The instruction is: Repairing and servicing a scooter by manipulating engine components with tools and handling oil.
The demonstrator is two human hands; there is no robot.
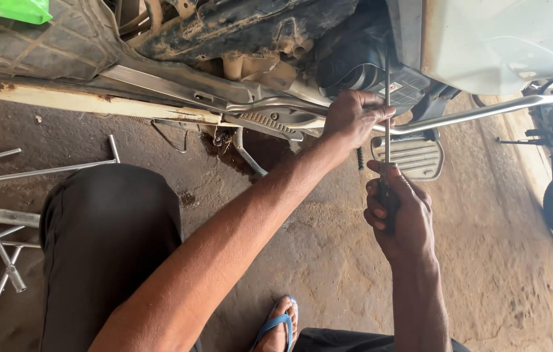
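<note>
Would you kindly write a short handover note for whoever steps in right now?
Left hand: fingers steady the screwdriver shaft near the motorcycle's dark engine cover.
Right hand: closed on the screwdriver's handle below, shaft upright.
Nearby: footrest just behind the shaft; T-handle wrenches on the ground, far left.
Done: tool set in place.
Left: its tip is hidden, so the fastener's state is unclear.

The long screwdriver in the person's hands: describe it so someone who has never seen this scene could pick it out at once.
Start at the underside of the motorcycle across the top of the view, then drop to the ribbed footrest at centre right. Just left of it a thin steel shaft stands upright: the screwdriver, its dark handle gripped by the right hand, its shaft steadied by the left hand. Unlike the wrenches on the floor at left, it is held vertical.
</note>
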